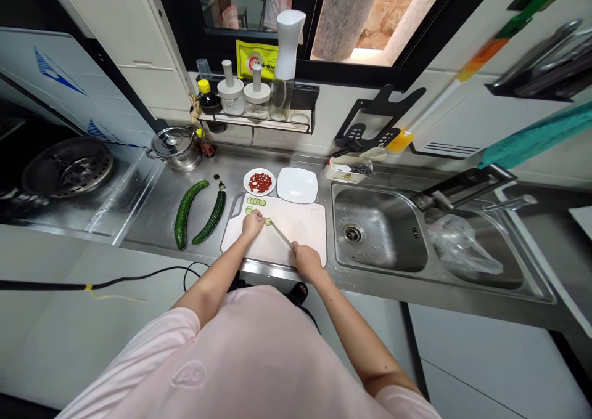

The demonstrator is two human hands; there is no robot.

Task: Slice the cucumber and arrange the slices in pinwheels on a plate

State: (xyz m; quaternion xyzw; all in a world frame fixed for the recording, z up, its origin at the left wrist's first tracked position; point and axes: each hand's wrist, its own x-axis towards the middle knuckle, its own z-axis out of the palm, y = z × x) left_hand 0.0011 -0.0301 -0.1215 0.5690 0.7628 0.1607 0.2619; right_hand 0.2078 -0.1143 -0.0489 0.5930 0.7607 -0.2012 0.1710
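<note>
My right hand (306, 260) is wrapped round the handle of a kitchen knife (282, 235), whose blade slants up and left over a white cutting board (296, 222). At the blade's tip lies a pale green cucumber slice (269, 221). Just left of that slice is my left hand (253, 225), its fingers drawn together; whether anything is pinched in them is too small to make out. Along the board's upper left edge a row of cucumber slices (256, 201) overlaps, and another slice (249, 210) lies just above my left hand.
Two whole cucumbers (187, 212) (211, 219) lie left of the board, near cut ends (221, 185). Behind it stand a plate of chopped red pieces (259, 182) and a white dish (297, 185). A sink (382, 234) is at right; a steel pot (176, 150) stands back left.
</note>
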